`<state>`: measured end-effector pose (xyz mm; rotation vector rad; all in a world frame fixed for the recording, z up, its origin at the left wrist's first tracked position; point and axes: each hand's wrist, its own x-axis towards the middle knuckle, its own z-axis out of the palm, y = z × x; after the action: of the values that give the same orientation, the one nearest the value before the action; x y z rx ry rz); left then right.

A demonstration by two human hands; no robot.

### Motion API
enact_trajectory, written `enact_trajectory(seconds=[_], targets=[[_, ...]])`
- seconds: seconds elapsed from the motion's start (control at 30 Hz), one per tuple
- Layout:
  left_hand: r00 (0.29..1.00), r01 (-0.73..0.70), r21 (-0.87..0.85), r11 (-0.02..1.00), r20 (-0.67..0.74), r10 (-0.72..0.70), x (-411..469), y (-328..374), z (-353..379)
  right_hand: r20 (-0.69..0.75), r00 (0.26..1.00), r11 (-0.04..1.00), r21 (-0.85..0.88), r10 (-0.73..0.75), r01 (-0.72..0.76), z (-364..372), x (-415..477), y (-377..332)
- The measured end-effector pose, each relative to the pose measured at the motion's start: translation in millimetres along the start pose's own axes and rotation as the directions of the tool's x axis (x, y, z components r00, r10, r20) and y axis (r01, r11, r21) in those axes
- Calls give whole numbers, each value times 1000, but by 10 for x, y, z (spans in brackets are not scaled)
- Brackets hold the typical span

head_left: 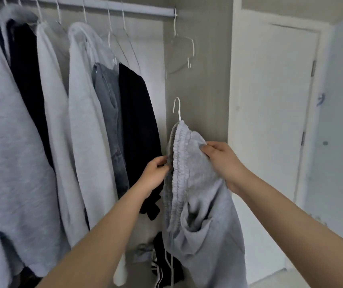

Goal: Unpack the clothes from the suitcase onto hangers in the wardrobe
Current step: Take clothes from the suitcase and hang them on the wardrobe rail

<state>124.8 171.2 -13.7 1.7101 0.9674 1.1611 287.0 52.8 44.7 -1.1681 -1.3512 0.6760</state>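
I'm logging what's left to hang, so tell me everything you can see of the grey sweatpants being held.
The grey sweatpants look like soft fleece, with a gathered elastic waistband. They hang bunched on a white hanger, its hook free below the rail. The left hand pinches the waistband; the right hand grips the cloth.

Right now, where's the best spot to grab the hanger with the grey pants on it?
Probably pinch the white hanger at its bare neck, just under the hook, coming from the right. The grey pants cover everything lower, and the hung clothes crowd the left.
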Motion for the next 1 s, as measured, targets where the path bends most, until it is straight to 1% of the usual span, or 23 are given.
enact_trajectory(seconds=[0.17, 0.33, 0.4, 0.5, 0.53, 0.6, 0.73, 0.87, 1.0], targets=[[994, -109, -139, 984, 9, 112, 759, 433, -358, -50, 997, 995, -92, -51, 46, 131, 756, -467], [986, -161, -270, 949, -5, 166, 1411, 731, -543, -186, 972, 983, -146, -142, 115, 337, 1449, -1010], [992, -119, -296, 948, 9, 127, 1630, 759, -580, -222, 957, 976, -155, -188, 156, 403, 1736, -1216], [992, -53, -294, 954, 95, 85, 1899, 656, -586, -278, 928, 959, -207, -248, 195, 474, 2085, -1505], [994, -31, -317, 948, 86, 62, 1946, 607, -578, -297, 919, 954, -228, -261, 197, 485, 2174, -1584], [999, 30, -359, 933, 45, -15, 2061, 490, -578, -325, 899, 943, -255, -293, 215, 506, 2387, -1753], [990, 96, -405, 909, -60, -131, 2354, 190, -723, -328, 870, 913, -307, -367, 269, 533, 2705, -2046], [962, 99, -390, 916, -197, -188, 2540, 38, -991, -314, 850, 894, -301, -422, 333, 594, 3012, -2257], [938, 114, -371, 922, -265, -223, 2657, -72, -1223, -270, 850, 882, -279, -452, 380, 744, 3252, -2332]])
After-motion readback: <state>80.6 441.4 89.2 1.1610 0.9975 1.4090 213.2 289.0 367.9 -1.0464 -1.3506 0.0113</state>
